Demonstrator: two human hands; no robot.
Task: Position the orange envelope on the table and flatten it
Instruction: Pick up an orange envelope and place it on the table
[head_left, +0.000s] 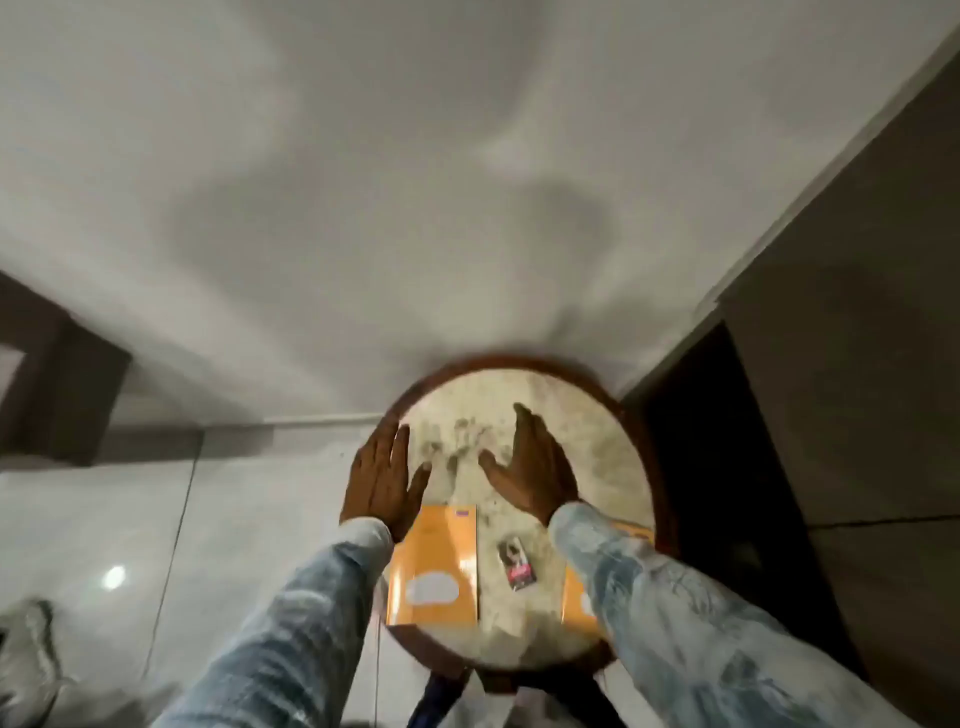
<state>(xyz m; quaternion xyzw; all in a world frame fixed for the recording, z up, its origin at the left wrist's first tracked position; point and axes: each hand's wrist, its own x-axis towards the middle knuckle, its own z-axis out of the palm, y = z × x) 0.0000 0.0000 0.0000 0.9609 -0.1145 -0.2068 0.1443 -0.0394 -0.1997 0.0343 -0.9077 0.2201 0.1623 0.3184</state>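
Round surface (550, 395) w/ dark wood rim, pale mottled top, smudged grey toward the middle. On it: orange envelope (436, 561) lying flat at near-left, white oval patch on its near end; small dark packet (513, 565) just right of it, apart; 2nd orange envelope (574, 597) at near-right, mostly hidden under a sleeve.

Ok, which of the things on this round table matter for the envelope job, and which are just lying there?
For the job:
orange envelope, flat near the table's front left
round table
left hand and right hand, both open

Lying about:
small printed packet
second orange piece, mostly hidden under the right sleeve
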